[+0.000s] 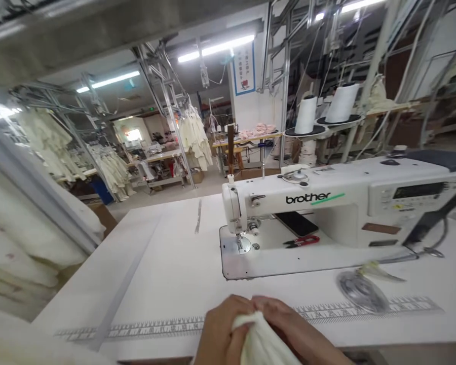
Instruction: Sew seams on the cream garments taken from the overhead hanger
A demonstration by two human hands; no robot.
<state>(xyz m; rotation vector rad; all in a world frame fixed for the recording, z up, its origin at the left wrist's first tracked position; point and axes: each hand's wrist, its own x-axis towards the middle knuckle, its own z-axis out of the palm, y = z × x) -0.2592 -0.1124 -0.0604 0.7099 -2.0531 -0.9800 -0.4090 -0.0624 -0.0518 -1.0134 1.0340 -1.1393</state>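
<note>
Both hands are together at the front edge of the white table [167, 263], low in the head view. My left hand [222, 327] is closed on a pale cream piece of fabric [264, 340]. From the other side my right hand [289, 324] grips the same fabric, its fingertips meeting those of the left. The cloth hangs down out of the bottom of the view. Beyond the hands stands a white Brother sewing machine [307, 203], with its needle area [241, 244] showing no cloth under it.
Under the machine arm lie a black phone [297, 223] and red thread snips [303, 242]. A printed ruler [159, 327] runs along the table front. A clear round dish [361, 291] sits at right. Cream garments [19, 228] hang at left; thread cones [306, 115] stand behind.
</note>
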